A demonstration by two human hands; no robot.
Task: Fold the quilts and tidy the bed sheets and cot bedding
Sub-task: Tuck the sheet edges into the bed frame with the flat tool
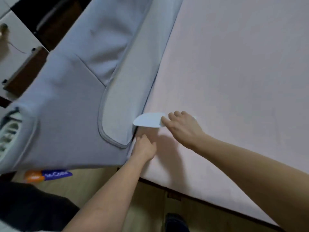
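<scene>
A pale pink sheet covers the big bed mattress on the right. A grey-blue cot with a padded, piped side rail stands tight against the bed's left edge. My right hand grips a flat, pale blue paddle-shaped tool whose rounded tip points into the gap between cot and mattress. My left hand is at the mattress corner, fingers curled into the sheet edge by that gap. The fingertips of my left hand are hidden in the fabric.
Wooden floor shows below the bed's near edge. An orange and purple packet lies under the cot. Dark clothing fills the lower left. A brown wooden board and white floor tiles lie at the upper left.
</scene>
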